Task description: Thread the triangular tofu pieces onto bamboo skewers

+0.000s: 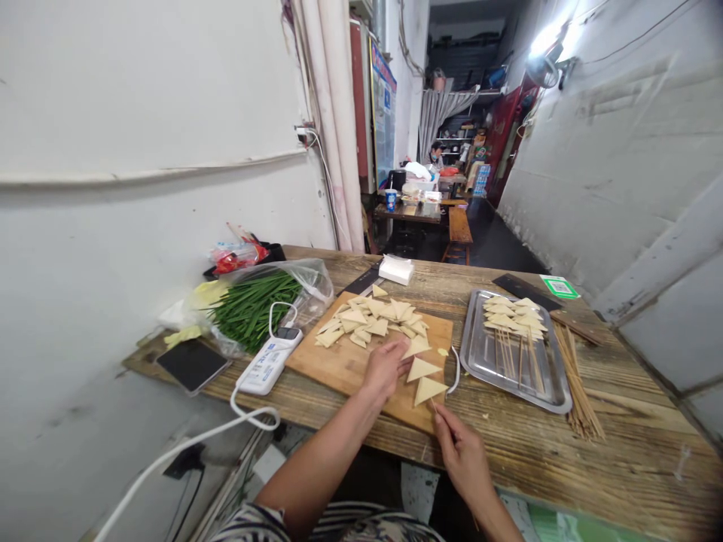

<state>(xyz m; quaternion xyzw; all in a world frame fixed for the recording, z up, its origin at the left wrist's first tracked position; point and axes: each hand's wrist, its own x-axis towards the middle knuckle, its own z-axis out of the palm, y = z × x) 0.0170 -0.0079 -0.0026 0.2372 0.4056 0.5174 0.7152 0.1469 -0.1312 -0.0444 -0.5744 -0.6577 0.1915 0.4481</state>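
My right hand [464, 453] is closed round a bamboo skewer [434, 405] near the front edge of the cutting board. Pale tofu triangles [428, 390] are threaded along that skewer, one behind another. At its far end my left hand [387, 369] pinches a tofu triangle [416, 347] between thumb and fingers. Behind my left hand, a heap of loose tofu triangles [367, 316] covers the back of the wooden cutting board [333, 369]. To the right, a metal tray [474, 354] holds finished-looking skewers of triangles [514, 316] laid side by side.
Bare bamboo skewers [579, 384] lie right of the tray. A knife [364, 278] and white tissue pack [396, 269] sit behind the board. Green chives [257, 305] in plastic, a power strip [268, 361] and a phone [192, 365] are left. A person [436, 154] sits far back.
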